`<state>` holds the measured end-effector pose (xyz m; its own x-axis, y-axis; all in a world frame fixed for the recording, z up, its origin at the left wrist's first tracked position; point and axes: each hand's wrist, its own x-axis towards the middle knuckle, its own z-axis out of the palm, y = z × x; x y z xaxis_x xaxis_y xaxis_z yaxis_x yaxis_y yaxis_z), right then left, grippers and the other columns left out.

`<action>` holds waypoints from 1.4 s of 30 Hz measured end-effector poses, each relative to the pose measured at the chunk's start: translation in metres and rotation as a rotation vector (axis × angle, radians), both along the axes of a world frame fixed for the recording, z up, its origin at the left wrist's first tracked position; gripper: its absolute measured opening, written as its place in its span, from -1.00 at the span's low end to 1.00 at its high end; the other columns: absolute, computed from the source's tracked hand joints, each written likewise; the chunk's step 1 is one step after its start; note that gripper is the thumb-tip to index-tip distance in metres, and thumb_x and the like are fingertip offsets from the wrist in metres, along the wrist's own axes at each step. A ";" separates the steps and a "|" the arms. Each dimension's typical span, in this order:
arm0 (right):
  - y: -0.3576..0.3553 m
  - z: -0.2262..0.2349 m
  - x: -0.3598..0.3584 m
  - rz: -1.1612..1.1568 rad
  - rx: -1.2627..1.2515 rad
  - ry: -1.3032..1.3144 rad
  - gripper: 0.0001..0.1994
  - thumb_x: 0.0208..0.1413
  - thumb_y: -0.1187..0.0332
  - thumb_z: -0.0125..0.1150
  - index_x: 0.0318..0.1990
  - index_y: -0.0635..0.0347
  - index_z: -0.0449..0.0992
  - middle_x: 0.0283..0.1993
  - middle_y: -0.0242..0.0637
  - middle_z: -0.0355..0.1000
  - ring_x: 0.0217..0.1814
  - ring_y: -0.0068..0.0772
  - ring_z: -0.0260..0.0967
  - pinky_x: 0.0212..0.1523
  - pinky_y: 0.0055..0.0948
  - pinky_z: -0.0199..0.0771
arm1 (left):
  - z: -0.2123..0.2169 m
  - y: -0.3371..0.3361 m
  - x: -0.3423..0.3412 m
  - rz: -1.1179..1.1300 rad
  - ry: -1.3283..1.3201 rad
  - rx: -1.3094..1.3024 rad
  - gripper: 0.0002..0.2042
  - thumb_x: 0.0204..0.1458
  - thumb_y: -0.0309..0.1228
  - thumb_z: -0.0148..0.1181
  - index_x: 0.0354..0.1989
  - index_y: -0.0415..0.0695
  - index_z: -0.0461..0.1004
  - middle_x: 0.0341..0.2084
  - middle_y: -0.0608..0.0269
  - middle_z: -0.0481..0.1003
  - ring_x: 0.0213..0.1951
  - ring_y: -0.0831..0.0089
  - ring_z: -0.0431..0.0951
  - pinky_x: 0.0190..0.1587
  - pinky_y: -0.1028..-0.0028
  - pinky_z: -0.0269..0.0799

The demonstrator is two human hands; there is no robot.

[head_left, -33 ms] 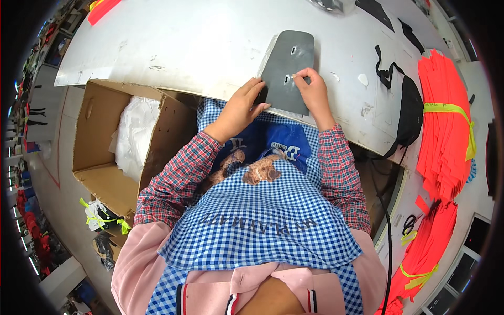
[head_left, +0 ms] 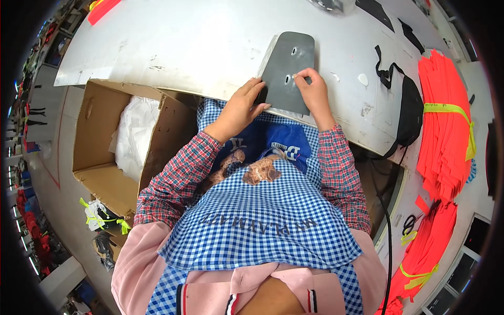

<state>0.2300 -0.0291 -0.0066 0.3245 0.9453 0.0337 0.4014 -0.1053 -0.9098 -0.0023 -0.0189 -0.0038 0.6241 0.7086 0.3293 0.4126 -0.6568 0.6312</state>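
A dark grey, tapered flat panel (head_left: 286, 60) with two small slots lies at the table's near edge, its narrower end pointing away from me. Along its left side shows a pale, translucent edge. My left hand (head_left: 240, 107) rests on the panel's lower left edge, fingers stretched out and thumb apart, gripping nothing. Over the panel's right side, beside the nearer slot, my right hand (head_left: 314, 92) has thumb and index finger pinched together. Whatever may be between those fingertips is too small to make out.
On the left stands an open cardboard box (head_left: 94, 123) with white plastic sheeting (head_left: 137, 134). At right lie a black strapped piece (head_left: 410, 113), bundled orange-red fabric (head_left: 443, 142) and scissors (head_left: 409, 224). The white table (head_left: 173, 47) has a few small scraps near the panel.
Almost nothing differs. The grey panel and my right fingertips have shifted very slightly; my left hand stays in place.
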 end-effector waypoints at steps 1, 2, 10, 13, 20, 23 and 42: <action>-0.001 0.000 0.000 -0.048 -0.015 -0.049 -0.82 0.07 0.30 0.25 -0.32 0.24 0.53 -0.34 -0.22 0.53 -0.26 -0.32 0.46 -0.18 -0.39 0.42 | -0.002 0.001 -0.001 -0.001 -0.002 0.015 -0.48 0.08 -0.40 0.28 0.20 -0.30 0.30 0.22 -0.16 0.29 0.25 -0.03 0.32 0.26 0.26 0.31; -0.001 0.000 0.001 -0.083 -0.002 -0.096 -0.82 0.06 0.30 0.26 -0.32 0.24 0.53 -0.33 -0.20 0.53 -0.26 -0.27 0.47 -0.18 -0.36 0.43 | -0.003 0.001 -0.001 0.003 -0.008 0.031 -0.47 0.07 -0.40 0.30 0.20 -0.30 0.30 0.22 -0.15 0.29 0.25 -0.03 0.32 0.26 0.27 0.31; -0.010 0.003 0.002 -0.174 0.103 -0.276 -0.84 0.05 0.35 0.24 -0.38 0.26 0.48 -0.31 -0.15 0.47 -0.30 -0.20 0.44 -0.22 -0.24 0.44 | -0.003 0.001 -0.002 0.012 0.006 -0.007 -0.48 0.06 -0.40 0.30 0.20 -0.29 0.32 0.23 -0.13 0.30 0.24 -0.01 0.33 0.24 0.27 0.34; -0.012 0.008 -0.001 -0.150 0.092 -0.309 -0.85 0.07 0.36 0.21 -0.40 0.27 0.45 -0.34 -0.14 0.46 -0.31 -0.15 0.44 -0.24 -0.22 0.44 | -0.004 0.003 -0.003 0.014 0.010 -0.007 -0.48 0.06 -0.41 0.30 0.19 -0.30 0.32 0.23 -0.12 0.30 0.23 -0.01 0.35 0.23 0.27 0.35; -0.015 0.009 -0.005 -0.137 0.107 -0.401 -0.87 0.07 0.39 0.17 -0.40 0.27 0.42 -0.36 -0.13 0.47 -0.34 -0.07 0.45 -0.28 -0.17 0.44 | -0.003 0.003 -0.005 0.009 0.042 0.025 -0.48 0.06 -0.37 0.31 0.18 -0.32 0.35 0.24 -0.14 0.28 0.21 -0.02 0.36 0.21 0.27 0.37; -0.014 0.006 -0.003 -0.131 0.117 -0.404 -0.88 0.07 0.40 0.17 -0.39 0.27 0.42 -0.36 -0.11 0.47 -0.35 -0.09 0.46 -0.28 -0.16 0.44 | -0.002 0.002 -0.004 0.005 0.057 0.000 -0.47 0.03 -0.32 0.33 0.13 -0.37 0.37 0.21 -0.18 0.29 0.22 -0.03 0.35 0.24 0.26 0.33; -0.013 0.003 0.000 -0.163 0.097 -0.318 -0.85 0.08 0.37 0.18 -0.40 0.27 0.44 -0.36 -0.11 0.48 -0.36 -0.12 0.47 -0.25 -0.19 0.45 | 0.001 0.004 -0.003 -0.009 0.088 0.034 -0.44 0.03 -0.32 0.35 0.18 -0.31 0.35 0.26 -0.15 0.25 0.22 -0.04 0.35 0.19 0.25 0.40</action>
<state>0.2304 -0.0418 -0.0033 0.4297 0.8693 0.2442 0.6505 -0.1105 -0.7514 -0.0053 -0.0147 -0.0029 0.6579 0.6920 0.2973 0.4591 -0.6814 0.5700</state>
